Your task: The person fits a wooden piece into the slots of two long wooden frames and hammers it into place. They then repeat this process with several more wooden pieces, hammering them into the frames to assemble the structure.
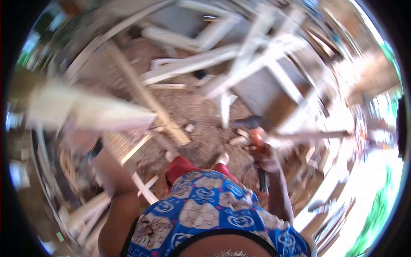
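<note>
My left hand (81,138), smeared by motion, is closed around a pale wooden board (98,112). The board is raised at the left and also blurred, with one end pointing toward the middle of the view. A dark band sits on my left wrist. My right hand (267,159) grips a hammer (257,138) with an orange and black handle. The dark hammer head is uppermost, and the lower end of the handle sticks out below my fingers. Hammer and board are well apart.
White wooden frames (252,68) stand across the far side. A long brown plank (145,92) lies on the dirt ground (192,107) ahead of my feet. Wood scraps (239,139) lie near the hammer, and more timber (92,210) is at lower left.
</note>
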